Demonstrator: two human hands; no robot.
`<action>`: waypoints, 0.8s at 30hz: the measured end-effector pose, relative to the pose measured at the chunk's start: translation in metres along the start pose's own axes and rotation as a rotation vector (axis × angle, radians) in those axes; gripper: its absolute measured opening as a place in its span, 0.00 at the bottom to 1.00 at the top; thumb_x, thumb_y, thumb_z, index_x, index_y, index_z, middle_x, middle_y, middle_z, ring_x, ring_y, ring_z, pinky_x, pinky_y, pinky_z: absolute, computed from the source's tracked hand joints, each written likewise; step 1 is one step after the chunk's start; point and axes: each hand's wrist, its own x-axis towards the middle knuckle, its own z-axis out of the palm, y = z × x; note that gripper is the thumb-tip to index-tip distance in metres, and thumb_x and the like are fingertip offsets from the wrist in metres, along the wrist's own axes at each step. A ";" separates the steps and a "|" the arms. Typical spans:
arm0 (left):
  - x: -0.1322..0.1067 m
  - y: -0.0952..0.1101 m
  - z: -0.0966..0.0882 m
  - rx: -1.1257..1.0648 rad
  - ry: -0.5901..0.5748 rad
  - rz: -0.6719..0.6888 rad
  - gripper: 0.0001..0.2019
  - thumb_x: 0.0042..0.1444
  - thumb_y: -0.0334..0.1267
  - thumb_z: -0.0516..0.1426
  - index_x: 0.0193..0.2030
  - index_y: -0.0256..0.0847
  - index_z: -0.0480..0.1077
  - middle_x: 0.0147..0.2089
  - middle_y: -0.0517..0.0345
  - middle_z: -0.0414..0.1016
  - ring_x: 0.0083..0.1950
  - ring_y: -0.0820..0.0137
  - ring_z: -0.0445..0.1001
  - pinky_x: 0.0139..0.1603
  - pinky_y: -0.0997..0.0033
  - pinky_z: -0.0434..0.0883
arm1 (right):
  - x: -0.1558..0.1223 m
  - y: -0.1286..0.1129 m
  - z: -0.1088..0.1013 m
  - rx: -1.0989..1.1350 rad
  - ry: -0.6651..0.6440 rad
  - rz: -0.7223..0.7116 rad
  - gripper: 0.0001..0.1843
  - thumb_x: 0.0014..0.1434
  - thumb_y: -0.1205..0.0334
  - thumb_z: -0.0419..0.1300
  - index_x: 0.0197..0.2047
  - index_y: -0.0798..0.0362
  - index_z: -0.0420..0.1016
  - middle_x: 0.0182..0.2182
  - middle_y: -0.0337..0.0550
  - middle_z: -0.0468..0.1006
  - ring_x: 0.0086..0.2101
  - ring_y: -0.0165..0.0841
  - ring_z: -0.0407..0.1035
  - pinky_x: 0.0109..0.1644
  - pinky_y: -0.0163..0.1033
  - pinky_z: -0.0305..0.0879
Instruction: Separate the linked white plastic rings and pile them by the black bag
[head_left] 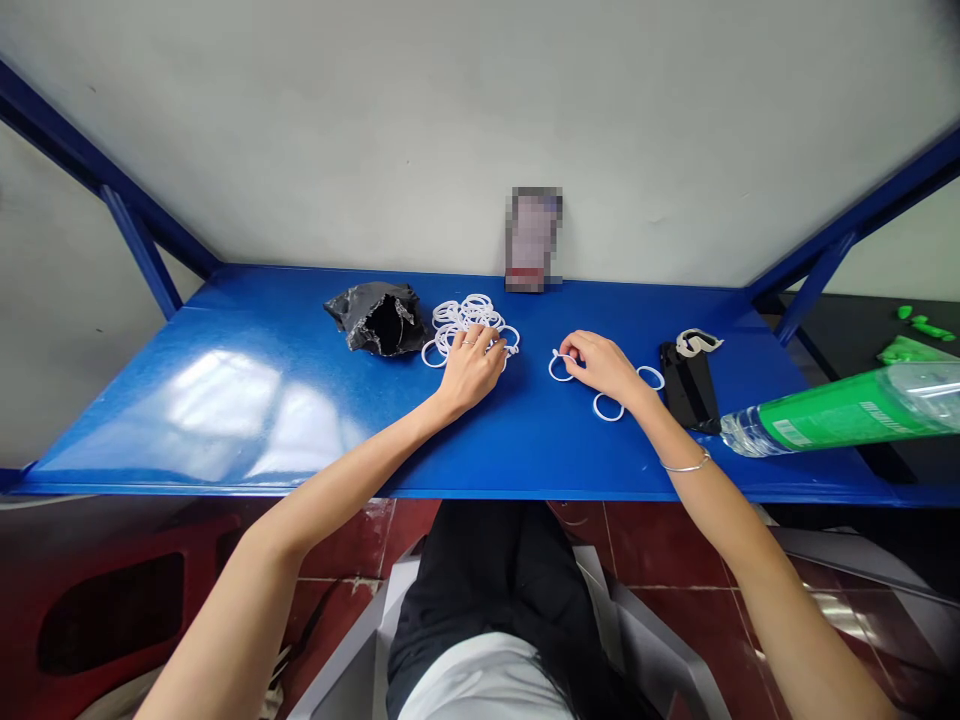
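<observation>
A pile of several white rings (466,318) lies on the blue table (247,400) near the back wall. My left hand (472,365) rests at the pile's near edge, fingers curled onto the rings and touching them. My right hand (600,362) lies palm down to the right, its fingers pinched on a single white ring (559,366). Two more loose white rings lie beside that hand, one near the wrist (607,407) and one behind it (651,377).
A crumpled black bag (379,318) sits left of the pile. A black case (688,387) and a white clip-like part (699,343) lie right of my right hand. A green-labelled water bottle (840,412) lies at the right. A small card (534,238) leans on the wall.
</observation>
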 end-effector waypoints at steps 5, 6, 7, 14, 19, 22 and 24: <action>-0.004 0.005 0.005 -0.111 0.023 0.038 0.13 0.65 0.42 0.53 0.42 0.39 0.76 0.44 0.47 0.76 0.47 0.59 0.71 0.43 0.60 0.66 | 0.000 -0.018 0.018 0.128 0.191 -0.061 0.04 0.61 0.66 0.54 0.37 0.52 0.70 0.30 0.41 0.72 0.28 0.31 0.65 0.34 0.36 0.60; -0.005 0.006 0.006 -0.140 0.021 0.046 0.13 0.64 0.44 0.54 0.42 0.39 0.76 0.43 0.48 0.76 0.46 0.60 0.71 0.43 0.61 0.66 | -0.001 -0.021 0.021 0.147 0.208 -0.066 0.04 0.62 0.66 0.54 0.37 0.52 0.70 0.30 0.41 0.72 0.27 0.31 0.64 0.34 0.36 0.59; -0.006 0.007 0.008 -0.170 0.017 0.056 0.13 0.63 0.45 0.54 0.42 0.39 0.76 0.43 0.48 0.76 0.46 0.61 0.71 0.43 0.61 0.67 | -0.002 -0.025 0.023 0.166 0.226 -0.072 0.04 0.62 0.65 0.55 0.37 0.52 0.70 0.29 0.40 0.71 0.26 0.30 0.64 0.33 0.36 0.59; -0.010 0.016 0.007 -0.336 0.026 0.129 0.15 0.64 0.47 0.53 0.40 0.38 0.75 0.41 0.50 0.75 0.44 0.65 0.70 0.44 0.64 0.70 | -0.005 -0.035 0.031 0.251 0.312 -0.112 0.07 0.63 0.62 0.55 0.33 0.52 0.68 0.26 0.38 0.69 0.22 0.27 0.60 0.29 0.35 0.57; -0.009 0.015 0.008 -0.405 0.040 0.105 0.13 0.66 0.41 0.51 0.39 0.37 0.74 0.40 0.50 0.75 0.43 0.67 0.69 0.44 0.65 0.71 | -0.007 -0.038 0.032 0.280 0.218 -0.050 0.10 0.65 0.56 0.53 0.34 0.51 0.68 0.27 0.40 0.70 0.24 0.29 0.62 0.32 0.36 0.59; -0.009 0.014 0.009 -0.439 0.033 0.078 0.12 0.66 0.40 0.52 0.38 0.38 0.74 0.40 0.50 0.75 0.43 0.67 0.69 0.45 0.65 0.70 | -0.008 -0.040 0.030 0.300 0.189 -0.017 0.11 0.65 0.54 0.54 0.35 0.51 0.69 0.25 0.39 0.68 0.24 0.30 0.61 0.32 0.37 0.59; -0.008 0.015 0.008 -0.454 0.027 0.065 0.12 0.66 0.40 0.51 0.38 0.38 0.73 0.39 0.51 0.75 0.43 0.67 0.69 0.45 0.65 0.70 | -0.008 -0.041 0.030 0.318 0.187 -0.010 0.11 0.64 0.53 0.54 0.35 0.51 0.70 0.24 0.38 0.68 0.24 0.29 0.61 0.32 0.36 0.59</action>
